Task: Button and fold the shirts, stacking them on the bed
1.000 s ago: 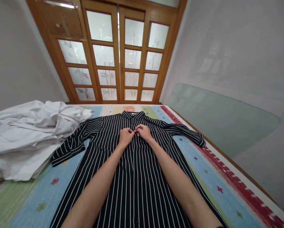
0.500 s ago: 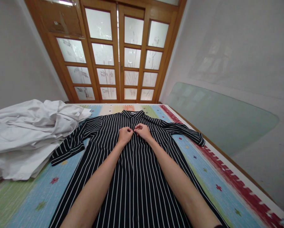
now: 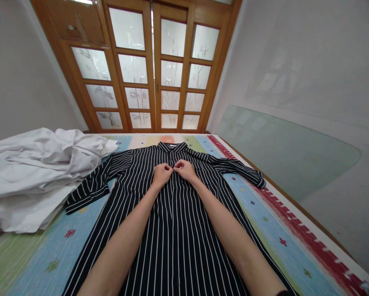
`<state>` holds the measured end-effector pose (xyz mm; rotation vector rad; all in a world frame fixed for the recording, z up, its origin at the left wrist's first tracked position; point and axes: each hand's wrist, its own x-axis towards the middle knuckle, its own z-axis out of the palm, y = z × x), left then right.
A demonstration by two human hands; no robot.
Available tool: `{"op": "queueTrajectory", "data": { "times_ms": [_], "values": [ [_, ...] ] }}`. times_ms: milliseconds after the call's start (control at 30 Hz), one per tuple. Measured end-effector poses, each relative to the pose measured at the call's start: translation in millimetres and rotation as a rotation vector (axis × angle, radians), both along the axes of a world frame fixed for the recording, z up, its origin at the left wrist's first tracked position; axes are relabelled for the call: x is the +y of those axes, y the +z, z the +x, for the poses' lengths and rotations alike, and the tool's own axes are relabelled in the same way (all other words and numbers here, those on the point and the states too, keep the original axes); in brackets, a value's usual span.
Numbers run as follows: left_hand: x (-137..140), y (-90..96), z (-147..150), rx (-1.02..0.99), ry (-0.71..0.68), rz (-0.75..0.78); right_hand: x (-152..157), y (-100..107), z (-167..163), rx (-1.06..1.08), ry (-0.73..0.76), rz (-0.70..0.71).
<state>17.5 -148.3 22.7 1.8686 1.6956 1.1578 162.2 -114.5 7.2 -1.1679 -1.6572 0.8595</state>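
A black shirt with white stripes point(image 3: 159, 242) lies spread face up, its collar toward the far end and both sleeves out to the sides. On its front placket, below the collar, my left hand point(image 3: 162, 173) pinches the fabric with thumb and fingers. Just to the right, almost touching it, my right hand point(image 3: 184, 169) is closed in a pinch on the same front edge. The fingertips hide whatever small part of the placket, such as a button, is between them.
A heap of white cloth point(image 3: 42, 172) lies at the left, touching the shirt's left sleeve. Under everything is a colourful patterned cover point(image 3: 57, 250). A wall with a pale green panel point(image 3: 283, 148) runs along the right; wooden glazed doors point(image 3: 155, 74) stand beyond the far edge.
Both hands stay pinched at the same place on the placket, with hardly any finger movement. The view has shifted very slightly.
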Motion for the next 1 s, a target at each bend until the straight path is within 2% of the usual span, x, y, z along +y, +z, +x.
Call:
{"op": "queueTrajectory", "data": {
  "times_ms": [233, 433, 533, 633, 767, 1000],
  "values": [
    [-2.2, -0.4, 0.8, -0.047, -0.044, 0.042, 0.8, -4.2, -0.1, -0.094, -0.014, 0.101],
    [1.4, -2.7, -0.3, 0.167, -0.055, 0.050, 0.7, -4.0, -1.6, -0.165, -0.014, 0.130],
    [2.2, -4.9, -4.6, 0.290, -0.036, 0.060, -1.7, -2.0, -0.6, -0.225, -0.042, 0.188],
    [0.8, -6.0, -12.4, 0.366, -0.034, 0.053, -5.6, -0.1, 0.7, -0.315, -0.080, 0.274],
    [-4.8, -6.6, -21.7, 0.446, -0.033, 0.043, -15.2, 0.6, 1.7, -0.499, -0.022, 0.377],
    [-14.6, -8.1, -25.6, 0.492, -0.091, 0.040, -36.8, -1.7, 5.0, -0.748, 0.012, 0.388]
  ]
}}
